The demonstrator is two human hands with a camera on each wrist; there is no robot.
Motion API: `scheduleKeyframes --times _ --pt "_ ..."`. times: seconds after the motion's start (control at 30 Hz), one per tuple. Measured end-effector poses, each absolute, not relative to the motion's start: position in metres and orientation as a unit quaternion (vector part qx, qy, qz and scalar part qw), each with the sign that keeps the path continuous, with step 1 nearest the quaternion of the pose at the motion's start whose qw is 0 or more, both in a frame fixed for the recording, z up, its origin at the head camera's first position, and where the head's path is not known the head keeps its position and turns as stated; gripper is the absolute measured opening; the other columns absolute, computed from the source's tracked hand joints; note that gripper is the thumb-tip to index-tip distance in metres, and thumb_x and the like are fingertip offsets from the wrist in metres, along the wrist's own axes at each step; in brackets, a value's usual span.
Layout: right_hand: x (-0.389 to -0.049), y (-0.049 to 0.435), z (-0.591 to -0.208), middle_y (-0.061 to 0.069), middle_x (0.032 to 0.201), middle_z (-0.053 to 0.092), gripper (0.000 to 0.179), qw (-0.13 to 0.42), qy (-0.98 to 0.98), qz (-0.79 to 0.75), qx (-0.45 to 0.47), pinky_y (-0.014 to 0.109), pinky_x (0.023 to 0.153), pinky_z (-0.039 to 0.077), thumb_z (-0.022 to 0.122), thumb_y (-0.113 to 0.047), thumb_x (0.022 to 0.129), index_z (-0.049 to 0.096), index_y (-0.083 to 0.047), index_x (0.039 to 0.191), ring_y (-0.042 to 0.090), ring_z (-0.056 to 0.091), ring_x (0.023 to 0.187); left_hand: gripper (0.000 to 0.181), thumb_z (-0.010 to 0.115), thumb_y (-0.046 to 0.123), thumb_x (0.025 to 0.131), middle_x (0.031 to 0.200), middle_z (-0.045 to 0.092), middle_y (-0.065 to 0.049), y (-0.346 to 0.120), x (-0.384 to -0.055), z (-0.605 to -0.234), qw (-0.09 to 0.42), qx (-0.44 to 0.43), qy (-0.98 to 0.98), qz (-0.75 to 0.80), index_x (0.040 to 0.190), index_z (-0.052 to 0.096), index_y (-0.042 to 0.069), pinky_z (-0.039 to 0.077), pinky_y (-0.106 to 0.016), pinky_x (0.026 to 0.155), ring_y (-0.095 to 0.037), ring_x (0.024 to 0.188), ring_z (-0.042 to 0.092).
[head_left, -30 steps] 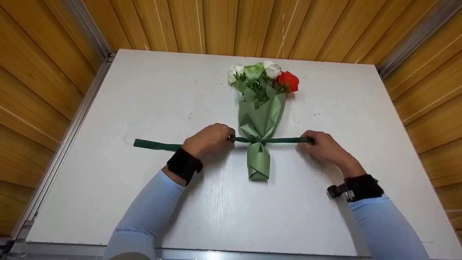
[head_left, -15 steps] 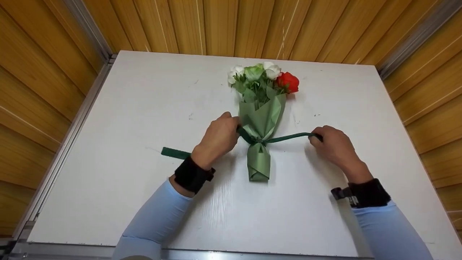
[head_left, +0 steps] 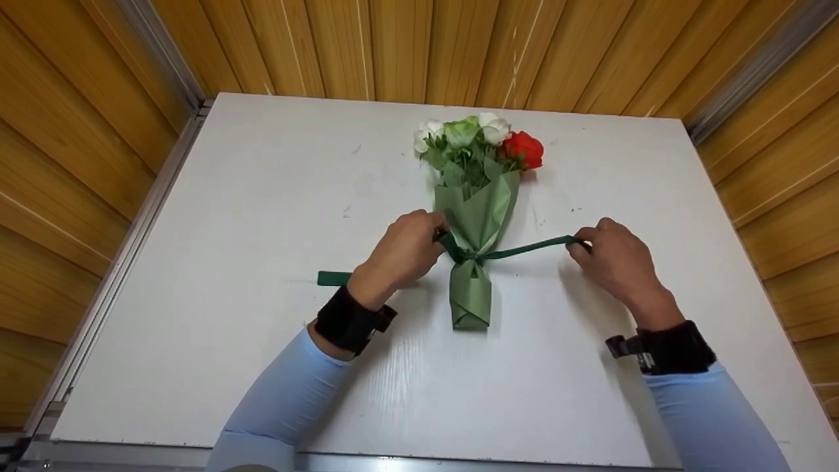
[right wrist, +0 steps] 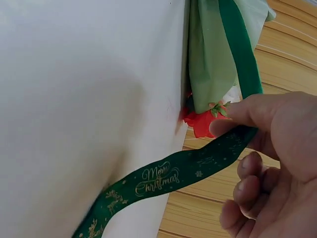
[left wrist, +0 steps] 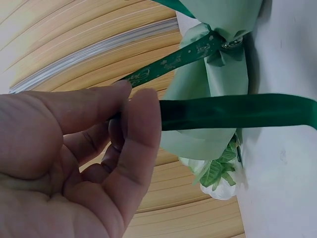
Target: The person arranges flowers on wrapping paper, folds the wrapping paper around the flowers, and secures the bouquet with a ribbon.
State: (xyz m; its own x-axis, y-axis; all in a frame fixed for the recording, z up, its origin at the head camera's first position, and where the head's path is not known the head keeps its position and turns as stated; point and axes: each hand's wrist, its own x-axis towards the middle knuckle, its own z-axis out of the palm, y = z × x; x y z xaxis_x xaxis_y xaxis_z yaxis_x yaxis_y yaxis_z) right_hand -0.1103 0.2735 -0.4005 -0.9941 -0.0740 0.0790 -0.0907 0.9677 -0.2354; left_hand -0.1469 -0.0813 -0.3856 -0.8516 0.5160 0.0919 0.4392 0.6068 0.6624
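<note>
A bouquet in green wrapping paper [head_left: 475, 213] lies on the white table, its blooms toward the far edge. A dark green ribbon [head_left: 531, 248] goes round its narrow waist. My left hand [head_left: 401, 254] pinches one side of the ribbon between thumb and index finger, close beside the paper. In the left wrist view that ribbon [left wrist: 223, 111] runs on past the fingertips as a loose tail. Off to the right, my right hand [head_left: 619, 265] pinches the other side, raised above the table. Its ribbon tail [right wrist: 158, 178] hangs down, with gold "Merry Christmas" lettering in the right wrist view.
White, pale green and red flowers [head_left: 523, 149] top the bouquet. The white table [head_left: 275, 170] is bounded by wood-plank walls [head_left: 393, 49] at the back and sides, with metal rails [head_left: 124, 255] along the left edge.
The right hand has moved right and up, lifting its side of the ribbon. The left hand has shifted slightly right and up, and the ribbon's left tail has drawn rightward. The bouquet stays put.
</note>
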Motion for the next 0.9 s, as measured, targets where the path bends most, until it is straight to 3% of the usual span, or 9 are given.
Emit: scheduleKeyframes --times 0.1,0.23,0.37,0.47,0.6,0.7,0.9 --pt "-0.117 0.273 -0.397 0.017 0.087 0.074 0.024 0.011 -0.992 0.128 0.016 0.037 0.057 0.040 0.064 -0.024 0.099 0.079 -0.006 0.107 0.033 0.063 0.074 0.008 0.065 0.001 0.099 0.091 0.064 -0.010 -0.081 -0.146 -0.386 0.052 0.267 0.893 0.359 0.099 0.072 0.005 0.041 -0.032 0.074 -0.018 0.086 0.053" --pt "-0.133 0.273 -0.393 0.018 0.093 0.077 0.029 -0.021 -0.986 0.167 -0.016 0.038 0.065 0.043 0.058 -0.020 0.100 0.076 -0.002 0.115 0.036 0.067 0.082 0.015 0.062 -0.003 0.097 0.093 0.064 -0.010 -0.079 -0.144 -0.387 0.053 0.266 0.889 0.369 0.101 0.073 0.005 0.042 -0.032 0.073 -0.018 0.086 0.053" --pt "-0.156 0.272 -0.386 0.020 0.116 0.075 0.038 -0.064 -0.968 0.240 -0.046 0.039 0.079 0.046 0.052 -0.016 0.100 0.068 0.000 0.131 0.035 0.066 0.099 0.017 0.060 -0.005 0.098 0.096 0.067 -0.010 -0.076 -0.143 -0.387 0.054 0.276 0.887 0.367 0.101 0.074 0.006 0.048 -0.032 0.076 -0.020 0.090 0.059" --pt "-0.175 0.265 -0.378 0.020 0.135 0.068 0.044 -0.076 -0.947 0.302 -0.075 0.033 0.081 0.050 0.050 -0.018 0.100 0.065 -0.002 0.139 0.031 0.066 0.106 0.019 0.059 -0.006 0.098 0.097 0.068 -0.009 -0.073 -0.142 -0.386 0.053 0.285 0.886 0.362 0.099 0.074 0.006 0.051 -0.033 0.079 -0.021 0.094 0.061" --pt "-0.192 0.245 -0.367 0.015 0.128 0.070 0.039 -0.052 -0.912 0.392 -0.113 0.020 0.076 0.055 0.051 -0.022 0.104 0.068 -0.005 0.135 0.018 0.068 0.098 0.022 0.057 -0.007 0.096 0.097 0.069 -0.007 -0.069 -0.141 -0.388 0.054 0.295 0.885 0.357 0.097 0.074 0.007 0.052 -0.033 0.080 -0.021 0.096 0.062" --pt "-0.201 0.226 -0.359 0.013 0.115 0.071 0.032 -0.031 -0.894 0.431 -0.116 0.019 0.073 0.057 0.054 -0.022 0.106 0.069 -0.005 0.128 0.012 0.067 0.090 0.024 0.055 -0.008 0.096 0.096 0.069 -0.007 -0.067 -0.141 -0.388 0.054 0.300 0.885 0.351 0.097 0.074 0.008 0.052 -0.033 0.080 -0.021 0.096 0.062" --pt "-0.223 0.183 -0.348 0.012 0.115 0.069 0.027 -0.040 -0.894 0.441 -0.071 0.022 0.073 0.055 0.057 -0.018 0.104 0.069 -0.002 0.122 0.013 0.067 0.090 0.027 0.054 -0.008 0.096 0.098 0.068 -0.010 -0.066 -0.139 -0.388 0.054 0.303 0.885 0.350 0.102 0.076 0.006 0.054 -0.035 0.081 -0.023 0.097 0.063"
